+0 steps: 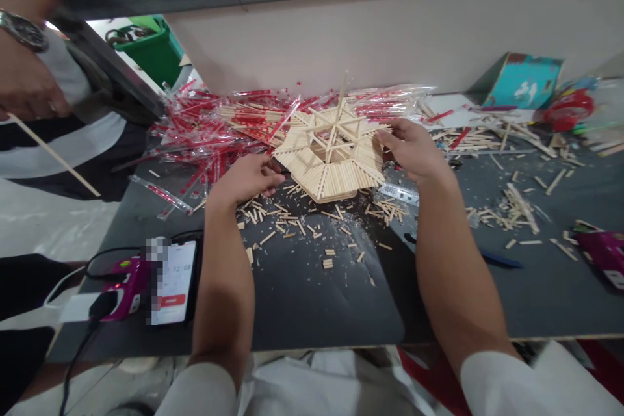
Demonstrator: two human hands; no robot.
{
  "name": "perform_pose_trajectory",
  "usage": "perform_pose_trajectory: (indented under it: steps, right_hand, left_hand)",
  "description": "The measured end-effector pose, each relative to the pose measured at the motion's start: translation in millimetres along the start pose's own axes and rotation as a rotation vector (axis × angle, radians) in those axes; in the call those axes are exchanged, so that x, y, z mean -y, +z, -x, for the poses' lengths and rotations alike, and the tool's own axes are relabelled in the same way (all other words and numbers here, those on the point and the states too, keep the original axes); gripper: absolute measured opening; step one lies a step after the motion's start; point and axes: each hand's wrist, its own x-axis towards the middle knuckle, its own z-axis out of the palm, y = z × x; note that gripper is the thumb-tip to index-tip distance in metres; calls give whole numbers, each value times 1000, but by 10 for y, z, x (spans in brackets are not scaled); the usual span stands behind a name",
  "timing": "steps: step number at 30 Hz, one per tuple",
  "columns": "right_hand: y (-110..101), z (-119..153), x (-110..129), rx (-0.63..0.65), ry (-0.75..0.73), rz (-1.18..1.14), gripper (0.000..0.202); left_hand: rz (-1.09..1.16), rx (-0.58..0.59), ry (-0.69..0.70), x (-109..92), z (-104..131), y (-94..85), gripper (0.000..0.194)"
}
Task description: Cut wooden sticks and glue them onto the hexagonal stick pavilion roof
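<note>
A model built of thin wooden sticks (336, 172) is in the middle of the table, with a many-sided sloping roof and an open centre. Sticks cross over that opening like spokes, and one stick points upward. My right hand (409, 146) pinches the roof's right edge between thumb and fingers. At the left corner, my left hand (251, 179) has its fingers curled against the model's edge, the tips partly hidden beneath the roof. Short cut stick pieces (292, 218) lie in front of it. A perforated metal strip (400, 193) is below my right hand.
Red-and-clear plastic wrappers (195, 136) and sticks pile up behind. A phone (178, 283) and purple power strip (129, 286) with cables lie at left. A blue-handled tool (500, 260) is beside my right forearm. Another person's hand (29, 84) holds a stick at far left.
</note>
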Motion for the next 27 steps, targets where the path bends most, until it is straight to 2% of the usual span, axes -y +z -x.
perform_pose_trajectory:
  steps: [3,9,15,21,27]
  right_hand:
    - [1,4,12,-8,14,-5,22]
    - [7,8,8,9,5,-3,18]
    - [43,13,21,33,42,-1,20]
    - [98,19,38,29,124,-119,24]
    - [101,28,70,45,122,-91,29]
  left_hand:
    - [39,83,4,20,-80,60,30]
    - [185,216,78,-16,-30,62,31]
    - [300,161,16,-34,-9,60,38]
    - [336,292,18,-121,33,97,40]
    - [384,271,27,-178,41,133,45]
